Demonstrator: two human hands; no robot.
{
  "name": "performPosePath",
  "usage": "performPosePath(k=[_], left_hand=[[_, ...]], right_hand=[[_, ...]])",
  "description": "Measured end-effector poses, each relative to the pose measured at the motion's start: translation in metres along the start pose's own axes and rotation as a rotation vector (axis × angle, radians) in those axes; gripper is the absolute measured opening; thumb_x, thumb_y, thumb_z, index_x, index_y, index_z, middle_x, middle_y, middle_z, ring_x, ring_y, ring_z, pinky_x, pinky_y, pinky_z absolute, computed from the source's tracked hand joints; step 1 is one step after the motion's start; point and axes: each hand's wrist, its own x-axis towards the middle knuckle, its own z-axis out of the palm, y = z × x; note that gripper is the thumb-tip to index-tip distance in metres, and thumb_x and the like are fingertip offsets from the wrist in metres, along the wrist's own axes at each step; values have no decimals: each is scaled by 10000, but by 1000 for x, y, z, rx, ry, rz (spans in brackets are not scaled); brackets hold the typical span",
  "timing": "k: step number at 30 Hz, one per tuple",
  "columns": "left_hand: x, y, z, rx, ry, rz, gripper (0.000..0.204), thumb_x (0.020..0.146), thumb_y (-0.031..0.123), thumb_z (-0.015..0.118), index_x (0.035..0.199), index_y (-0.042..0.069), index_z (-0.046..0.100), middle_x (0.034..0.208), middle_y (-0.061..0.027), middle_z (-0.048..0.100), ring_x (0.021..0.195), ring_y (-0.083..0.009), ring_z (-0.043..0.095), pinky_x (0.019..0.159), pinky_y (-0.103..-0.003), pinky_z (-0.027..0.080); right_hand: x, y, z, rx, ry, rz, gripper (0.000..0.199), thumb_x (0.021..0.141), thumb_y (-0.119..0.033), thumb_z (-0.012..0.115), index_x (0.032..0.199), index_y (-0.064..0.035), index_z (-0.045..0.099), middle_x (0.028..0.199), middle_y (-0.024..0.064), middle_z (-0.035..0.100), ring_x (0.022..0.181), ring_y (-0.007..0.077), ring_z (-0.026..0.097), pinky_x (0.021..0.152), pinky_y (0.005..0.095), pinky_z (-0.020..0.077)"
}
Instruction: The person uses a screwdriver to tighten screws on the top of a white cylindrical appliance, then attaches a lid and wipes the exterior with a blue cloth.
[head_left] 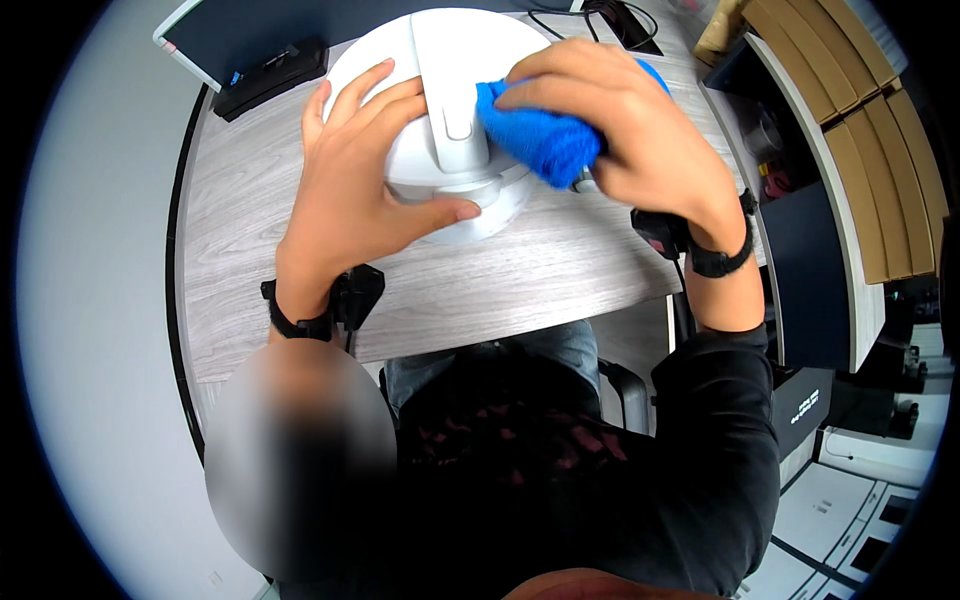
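A white, round appliance (408, 160) with a flat raised strip (445, 60) across its top stands at the far side of the desk; I cannot tell its exact kind. My left hand (360, 165) grips it from the left, fingers spread over the top and thumb across its near side. On the right, a bunched blue cloth (545, 140) is held in my right hand (625, 125), fingers curled over it. The cloth is against the appliance's right side, beside the raised strip. Part of the cloth is hidden under the right hand.
The wood-grain desk (450, 285) has a black box-like object (270, 85) at its far left, next to a screen (250, 35). Black cables (590, 12) lie behind the appliance. At the right stands a shelf unit (820, 190) with brown cardboard boxes (870, 190) beyond it.
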Motion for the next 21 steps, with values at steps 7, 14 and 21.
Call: performPosePath(k=[7,14,21], left_hand=[[3,5,14,25,81,-24,646,600,401,935,1123,112,689,1211,-77,698,1364,-344,490,1146,-599,236],[5,3,12,15,88,-17,603,573,380,928,1054,87,714,1140,-90,720,1323,-357,533,1140,-587,249],[5,1,11,1,86,-8,574,574,389,913,1019,81,724,1104,-90,725,1313,-358,547,1144,-595,244]], right_hand=[[11,8,4,17,-33,-27,314,737,-15,708,1043,-78,737,1017,106,716,998,327,664,865,426,513],[41,51,37,-2,-60,165,312,742,-35,685,1050,-45,732,991,138,709,980,350,655,856,432,517],[63,68,29,142,-78,222,236,798,-85,604,984,-1,723,981,227,697,967,426,651,831,478,520]])
